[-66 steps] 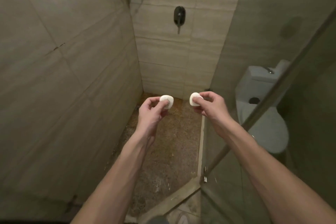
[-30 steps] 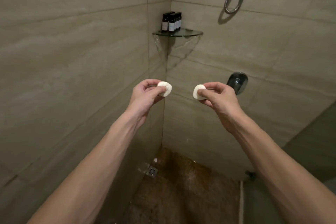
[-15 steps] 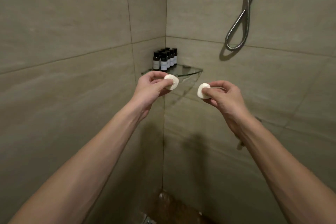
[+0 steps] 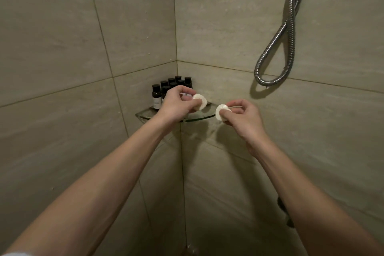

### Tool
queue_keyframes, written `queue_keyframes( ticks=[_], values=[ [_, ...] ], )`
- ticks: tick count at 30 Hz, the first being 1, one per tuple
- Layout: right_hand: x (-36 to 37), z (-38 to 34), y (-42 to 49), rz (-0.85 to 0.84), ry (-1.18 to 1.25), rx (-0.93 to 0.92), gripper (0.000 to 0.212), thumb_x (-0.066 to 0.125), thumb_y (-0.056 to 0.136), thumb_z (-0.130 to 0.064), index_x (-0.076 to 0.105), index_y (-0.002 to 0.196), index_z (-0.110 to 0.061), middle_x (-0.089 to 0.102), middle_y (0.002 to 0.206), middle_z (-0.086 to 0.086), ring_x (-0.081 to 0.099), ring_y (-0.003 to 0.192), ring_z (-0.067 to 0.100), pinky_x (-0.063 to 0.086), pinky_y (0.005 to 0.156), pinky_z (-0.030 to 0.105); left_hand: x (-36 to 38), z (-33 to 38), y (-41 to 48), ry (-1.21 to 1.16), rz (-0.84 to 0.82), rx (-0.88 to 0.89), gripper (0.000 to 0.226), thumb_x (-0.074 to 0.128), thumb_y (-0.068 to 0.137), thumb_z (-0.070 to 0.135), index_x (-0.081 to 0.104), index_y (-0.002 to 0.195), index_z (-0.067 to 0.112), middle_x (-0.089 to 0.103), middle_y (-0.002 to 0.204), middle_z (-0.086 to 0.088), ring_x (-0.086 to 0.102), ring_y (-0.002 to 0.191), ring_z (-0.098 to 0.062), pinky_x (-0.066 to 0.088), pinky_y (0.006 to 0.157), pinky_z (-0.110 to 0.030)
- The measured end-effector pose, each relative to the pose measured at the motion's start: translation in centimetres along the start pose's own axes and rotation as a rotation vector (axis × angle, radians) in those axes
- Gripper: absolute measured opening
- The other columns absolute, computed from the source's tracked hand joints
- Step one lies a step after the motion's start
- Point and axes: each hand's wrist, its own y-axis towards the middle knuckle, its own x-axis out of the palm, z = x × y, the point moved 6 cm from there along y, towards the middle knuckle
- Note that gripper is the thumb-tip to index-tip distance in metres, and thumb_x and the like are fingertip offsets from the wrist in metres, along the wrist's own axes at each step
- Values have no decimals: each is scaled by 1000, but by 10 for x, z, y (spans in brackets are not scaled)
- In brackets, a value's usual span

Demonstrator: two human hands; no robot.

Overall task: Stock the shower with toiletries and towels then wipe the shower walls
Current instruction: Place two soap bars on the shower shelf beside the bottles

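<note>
My left hand point(image 4: 176, 103) pinches a small round white soap point(image 4: 200, 101) just above the glass corner shelf point(image 4: 145, 114). My right hand point(image 4: 242, 117) pinches a second round white soap point(image 4: 220, 112) beside the shelf's right end. Several small dark toiletry bottles point(image 4: 156, 95) with black caps stand at the back of the shelf, partly hidden by my left hand.
Beige tiled walls point(image 4: 62, 48) meet in the corner behind the shelf. A chrome shower hose point(image 4: 276, 62) loops down the right wall. A dark fitting point(image 4: 283, 210) shows behind my right forearm.
The view has lifted from the shower floor to the corner shelf. Both hands have moved forward and up with the soaps, and the left soap now sits over the shelf.
</note>
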Motion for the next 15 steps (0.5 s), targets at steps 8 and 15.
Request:
queue_keyframes(
  ticks=[8,15],
  values=[
    [17,12,48,-43,-172,-92,16,76,79,-15,66,90,-22,71,78,-1,65,66,14,50,63,29,19,-12,30,302,-5,91,23,76,83,22,63,102,21,74,85,1,72,84,-16,59,84,-42],
    [24,9,66,-51,-302,-148,12,74,81,-18,69,90,-24,70,78,-6,64,68,10,52,66,28,26,1,56,656,-162,194,18,69,91,24,69,109,22,68,99,5,64,94,-11,51,82,-27]
  ],
)
